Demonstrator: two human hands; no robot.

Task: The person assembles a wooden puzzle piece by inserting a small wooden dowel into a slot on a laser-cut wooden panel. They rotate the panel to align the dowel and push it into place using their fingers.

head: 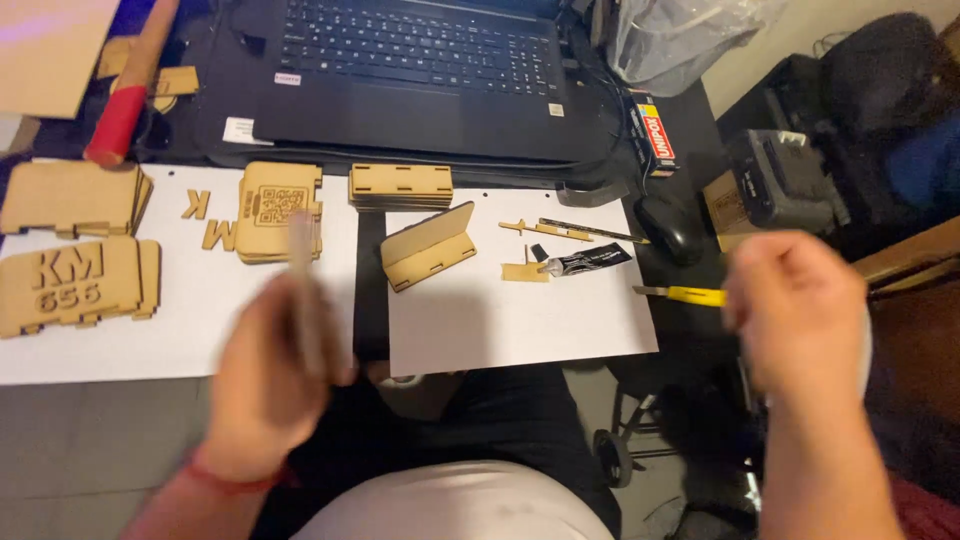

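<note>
My left hand [268,375] is blurred with motion and grips a thin flat wooden piece [303,280] that stands upright over the left white sheet [190,330]. My right hand [800,315] hovers past the table's right edge with its fingers curled in; nothing shows inside it. A yellow-handled cutter [685,294] lies just left of it. On the right white sheet [520,320] sit a partly built wooden box piece [428,247], a small black glue tube [588,260] and thin wooden strips [545,230].
Laser-cut wooden panels lie at left: an engraved panel [75,285], a stack [70,197], a panel with a square code [280,208], loose letters [210,220], slotted stack [400,185]. A black laptop [420,70], mouse [668,226], glue box [655,140] and red-handled tool [125,100] are behind.
</note>
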